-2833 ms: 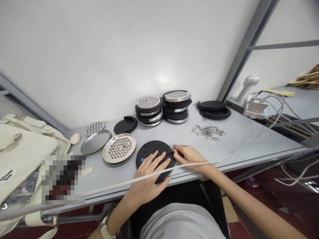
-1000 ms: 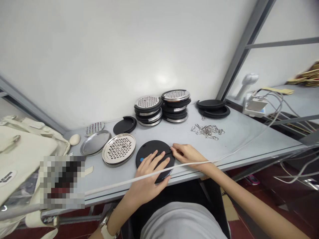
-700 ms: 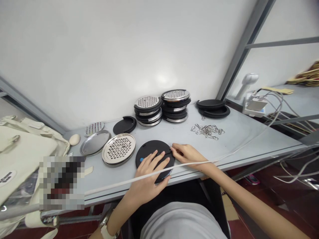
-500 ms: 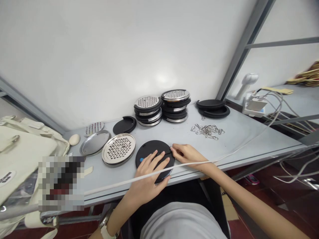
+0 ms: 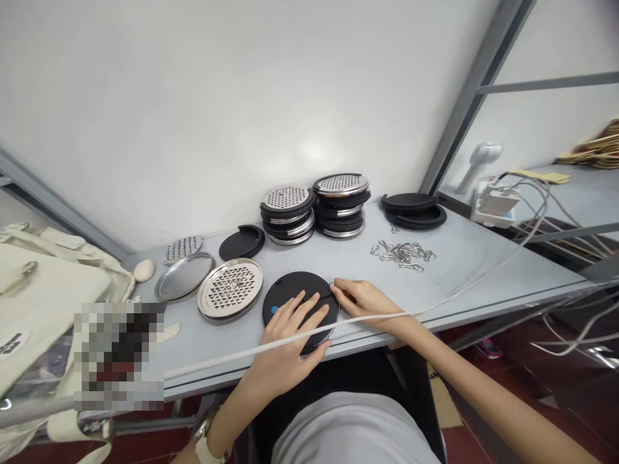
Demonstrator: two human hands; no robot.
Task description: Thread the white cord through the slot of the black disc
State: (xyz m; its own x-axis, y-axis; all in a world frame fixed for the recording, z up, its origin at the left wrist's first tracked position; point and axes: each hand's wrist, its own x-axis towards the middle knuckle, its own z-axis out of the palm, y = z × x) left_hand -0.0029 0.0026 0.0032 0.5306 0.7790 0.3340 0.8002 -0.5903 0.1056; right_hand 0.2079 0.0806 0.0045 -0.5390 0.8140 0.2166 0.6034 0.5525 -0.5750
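A round black plastic holder (image 5: pixel 294 283) lies on the table before me, with a blue dot on its left part and a sliver of shiny metal at its right rim. My left hand (image 5: pixel 293 328) rests on top of it, fingers spread flat and thumb along the near edge. At the right rim, my right hand (image 5: pixel 360 299) is closed in a pinch. A bit of silvery metal, apparently a small clip, shows at its fingertips, mostly hidden. Several loose wire clips (image 5: pixel 403 252) lie in a pile beyond the right hand. Left of the holder is a round metal grater plate (image 5: pixel 232 288).
Two stacks of black-rimmed graters, the left stack (image 5: pixel 287 216) and the right stack (image 5: pixel 341 206), stand by the wall. Black holders (image 5: pixel 413 211) lie further right. A metal disc (image 5: pixel 184 278) and a pale bag (image 5: pixel 48 283) are at left. A white cable (image 5: pixel 464 293) crosses in front.
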